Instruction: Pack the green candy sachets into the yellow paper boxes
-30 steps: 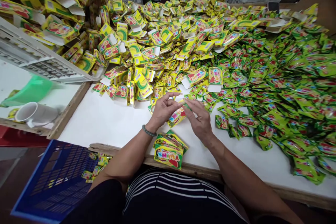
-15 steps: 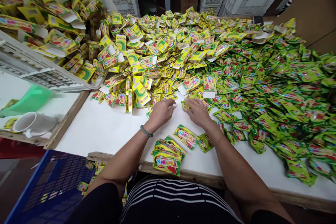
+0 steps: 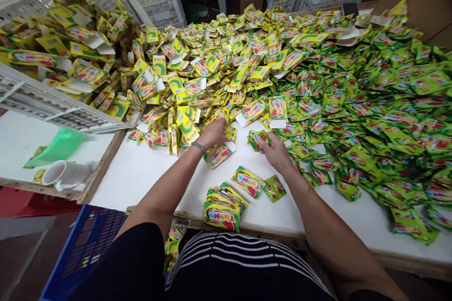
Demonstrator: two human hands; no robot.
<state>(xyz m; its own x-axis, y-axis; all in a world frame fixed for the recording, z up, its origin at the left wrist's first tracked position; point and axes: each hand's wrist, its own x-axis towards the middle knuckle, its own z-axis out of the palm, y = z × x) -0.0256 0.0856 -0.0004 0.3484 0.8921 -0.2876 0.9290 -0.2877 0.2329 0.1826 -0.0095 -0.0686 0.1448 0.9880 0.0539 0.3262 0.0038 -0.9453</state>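
My right hand [image 3: 276, 151] pinches a shiny green sachet [image 3: 257, 140] by its right side, just above the white table. My left hand [image 3: 213, 132] reaches over the near edge of the yellow box pile [image 3: 197, 89], its fingers stretched out and its thumb apart. Below its palm lies a small yellow carton [image 3: 219, 154] with a fruit print. Nearer to me are a flat printed carton [image 3: 248, 182], a lone green sachet [image 3: 274, 188] and a fanned stack of cartons [image 3: 221, 215] at the table edge.
A large heap of green sachets [image 3: 370, 122] covers the right side. On the left a tilted white crate [image 3: 60, 101] spills yellow boxes. A white mug [image 3: 63, 172] and a green scoop [image 3: 60, 148] stand below it. A blue basket [image 3: 95, 235] sits under the table edge.
My right hand has taken hold of a green sachet. My left hand has moved slightly forward to the yellow pile, and a carton now shows below it. The view has shifted a little.
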